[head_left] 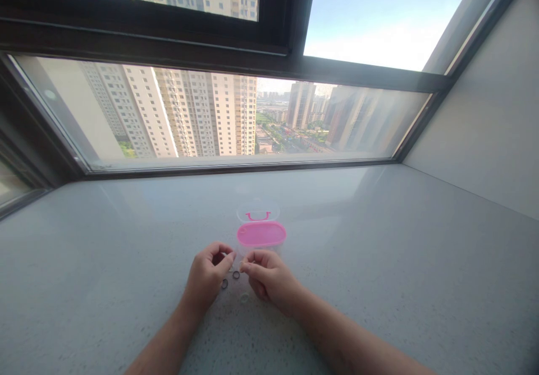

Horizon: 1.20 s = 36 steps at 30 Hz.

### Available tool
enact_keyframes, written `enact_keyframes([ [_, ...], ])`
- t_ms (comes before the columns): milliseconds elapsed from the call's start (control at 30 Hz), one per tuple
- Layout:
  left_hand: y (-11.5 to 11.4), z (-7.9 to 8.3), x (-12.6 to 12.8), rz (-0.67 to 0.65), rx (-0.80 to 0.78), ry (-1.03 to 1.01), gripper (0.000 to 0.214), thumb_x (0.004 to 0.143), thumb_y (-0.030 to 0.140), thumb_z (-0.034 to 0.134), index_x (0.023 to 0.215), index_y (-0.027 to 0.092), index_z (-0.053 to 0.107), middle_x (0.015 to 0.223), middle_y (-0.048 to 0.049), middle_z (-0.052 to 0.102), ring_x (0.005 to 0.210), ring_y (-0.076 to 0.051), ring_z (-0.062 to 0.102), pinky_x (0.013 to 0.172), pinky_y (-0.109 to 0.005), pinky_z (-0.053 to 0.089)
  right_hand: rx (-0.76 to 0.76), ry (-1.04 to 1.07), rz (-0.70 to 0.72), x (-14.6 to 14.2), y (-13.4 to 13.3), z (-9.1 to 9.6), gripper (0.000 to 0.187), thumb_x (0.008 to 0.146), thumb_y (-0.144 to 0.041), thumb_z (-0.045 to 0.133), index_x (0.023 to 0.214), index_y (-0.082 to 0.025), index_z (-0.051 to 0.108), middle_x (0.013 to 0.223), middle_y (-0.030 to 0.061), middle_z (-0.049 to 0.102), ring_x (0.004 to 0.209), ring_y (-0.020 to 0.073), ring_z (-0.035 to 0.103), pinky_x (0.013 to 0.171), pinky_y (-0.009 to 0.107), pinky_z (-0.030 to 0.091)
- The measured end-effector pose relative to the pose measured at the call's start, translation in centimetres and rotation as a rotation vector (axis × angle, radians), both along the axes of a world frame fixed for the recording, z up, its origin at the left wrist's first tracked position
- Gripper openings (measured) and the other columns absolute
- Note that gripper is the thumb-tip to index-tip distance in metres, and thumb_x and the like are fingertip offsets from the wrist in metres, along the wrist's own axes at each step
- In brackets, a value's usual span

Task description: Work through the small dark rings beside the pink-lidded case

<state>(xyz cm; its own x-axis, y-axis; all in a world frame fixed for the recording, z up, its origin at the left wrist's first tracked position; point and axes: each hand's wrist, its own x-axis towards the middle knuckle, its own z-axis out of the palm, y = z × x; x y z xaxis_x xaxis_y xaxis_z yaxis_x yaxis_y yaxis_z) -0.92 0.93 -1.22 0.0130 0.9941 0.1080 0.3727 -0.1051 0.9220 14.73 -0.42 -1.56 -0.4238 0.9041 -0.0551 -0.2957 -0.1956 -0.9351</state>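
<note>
My left hand (209, 275) and my right hand (266, 274) rest close together on a pale grey stone sill (379, 251), fingertips almost touching. Both are curled in a pinch; what they hold between them is too small to name. Two small dark rings (230, 279) lie on the sill just under the fingertips, and a pale clear ring (245, 297) lies beside my right hand. Just beyond the hands sits a small oval pink box (261, 233), with its clear lid (257, 213) and pink handle raised behind it.
A wide window with a dark frame (236, 63) runs along the far edge of the sill, looking out on tall buildings. A plain grey wall (484, 122) bounds the sill on the right.
</note>
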Motion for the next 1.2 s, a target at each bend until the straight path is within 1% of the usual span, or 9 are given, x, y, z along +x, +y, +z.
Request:
enact_keyframes([
  [167,-0.06,0.22,0.12,0.003,0.002,-0.018,0.021,0.073,0.036,0.058,0.069,0.016,0.059,0.053,0.0032,0.051,0.052,-0.014,0.049,0.051,-0.022,0.036,0.008,-0.011,0.009,0.08,0.09,-0.05,0.026,0.073,-0.038,0.064,0.069,-0.017,0.048,0.033,-0.0115,0.038,0.026,0.0032,0.026,0.029,0.016,0.015],
  [433,-0.06,0.3,0.09,0.002,0.001,-0.02,0.021,0.073,0.035,0.058,0.068,0.015,0.061,0.054,0.003,0.052,0.053,-0.014,0.049,0.051,-0.022,0.036,0.013,-0.002,0.014,0.1,0.06,0.04,0.022,0.073,-0.034,0.063,0.073,-0.014,0.055,0.033,-0.0111,0.038,0.026,0.0038,0.026,0.028,0.016,0.016],
  [567,-0.14,0.27,0.04,-0.01,0.002,-0.029,0.02,0.073,0.035,0.058,0.068,0.015,0.061,0.055,0.0027,0.053,0.054,-0.013,0.049,0.052,-0.022,0.037,-0.002,0.001,0.002,0.03,0.01,0.07,0.024,0.073,-0.036,0.063,0.074,-0.015,0.053,0.033,-0.0117,0.037,0.026,0.0036,0.025,0.029,0.016,0.015],
  [800,-0.12,0.55,0.1,-0.005,0.001,-0.042,0.021,0.071,0.035,0.058,0.066,0.016,0.062,0.055,0.0015,0.053,0.054,-0.014,0.049,0.052,-0.022,0.037,0.004,-0.013,-0.001,0.04,0.03,0.04,0.028,0.073,-0.04,0.065,0.069,-0.016,0.051,0.033,-0.0111,0.038,0.026,0.0033,0.027,0.03,0.016,0.015],
  [1200,-0.16,0.8,0.13,-0.016,0.017,-0.043,0.02,0.071,0.033,0.058,0.062,0.016,0.061,0.056,0.0006,0.055,0.055,-0.015,0.049,0.055,-0.023,0.038,0.02,0.011,0.006,0.04,0.12,-0.07,0.027,0.073,-0.039,0.065,0.07,-0.016,0.05,0.033,-0.0119,0.038,0.025,0.0032,0.026,0.029,0.016,0.016],
])
